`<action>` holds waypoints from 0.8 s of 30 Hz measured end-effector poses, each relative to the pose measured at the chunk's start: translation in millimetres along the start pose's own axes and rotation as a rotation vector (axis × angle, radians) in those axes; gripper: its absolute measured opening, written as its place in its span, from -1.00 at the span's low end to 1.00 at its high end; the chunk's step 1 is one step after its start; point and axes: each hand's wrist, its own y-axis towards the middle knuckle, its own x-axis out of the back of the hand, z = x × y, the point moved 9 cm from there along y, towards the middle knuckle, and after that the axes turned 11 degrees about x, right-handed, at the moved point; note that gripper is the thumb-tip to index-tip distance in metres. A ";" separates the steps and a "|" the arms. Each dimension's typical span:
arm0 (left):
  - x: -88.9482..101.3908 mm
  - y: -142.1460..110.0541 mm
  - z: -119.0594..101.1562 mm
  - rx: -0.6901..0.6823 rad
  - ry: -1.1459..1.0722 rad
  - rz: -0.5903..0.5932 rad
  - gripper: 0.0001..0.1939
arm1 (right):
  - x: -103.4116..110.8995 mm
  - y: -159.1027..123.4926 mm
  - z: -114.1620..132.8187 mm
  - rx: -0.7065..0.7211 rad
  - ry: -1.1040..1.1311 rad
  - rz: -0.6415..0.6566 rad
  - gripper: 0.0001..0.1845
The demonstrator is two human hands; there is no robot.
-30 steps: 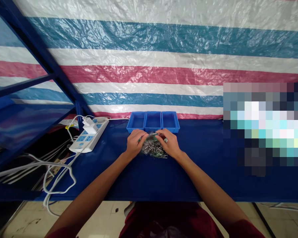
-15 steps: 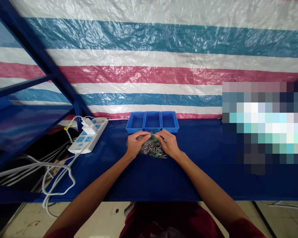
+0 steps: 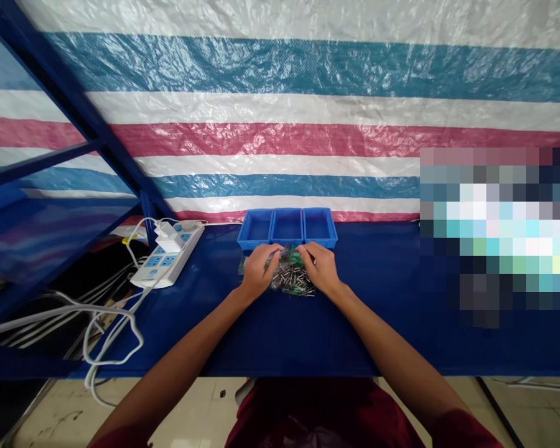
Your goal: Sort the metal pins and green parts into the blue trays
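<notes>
My left hand (image 3: 259,270) is closed in a pinch, its thumb and forefinger pointing toward the other hand over a pile of small metal pins (image 3: 293,277). Opposite it, my right hand (image 3: 321,266) also pinches, a short gap away. Anything between either set of fingertips is too small to make out. The slim, silvery pins lie loose on a clear plastic bag (image 3: 243,264) with green marks, partly covered by both hands. Just beyond stand three joined blue bins: a left bin (image 3: 256,244), a middle bin (image 3: 287,241) and a right bin (image 3: 321,241).
A white power strip (image 3: 156,276) with a plugged-in adapter (image 3: 168,239) lies to the left on the blue table (image 3: 378,323). White cables (image 3: 135,339) loop over the table's left front edge. A blue metal frame (image 3: 81,102) rises at left, before a striped sheet (image 3: 280,137).
My fingertips, which met at a thin metal pin over the pile, have drawn apart. My left hand shifted slightly left; the pin no longer spans between them.
</notes>
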 end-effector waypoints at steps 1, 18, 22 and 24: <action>-3.4 -0.4 -2.1 -0.043 0.036 0.019 -0.74 | 1.6 0.0 -0.8 -0.007 -0.007 -0.015 -0.56; -9.1 -0.9 9.6 0.123 -0.172 0.136 -0.70 | -1.1 1.3 22.8 0.225 0.139 -0.014 -0.78; -13.1 -1.6 13.1 0.166 -0.225 0.183 -0.68 | -3.0 1.5 25.3 0.242 0.165 -0.004 -0.83; -12.2 -2.2 16.5 0.194 -0.249 0.173 -0.68 | -4.8 1.4 25.9 0.242 0.176 0.011 -0.83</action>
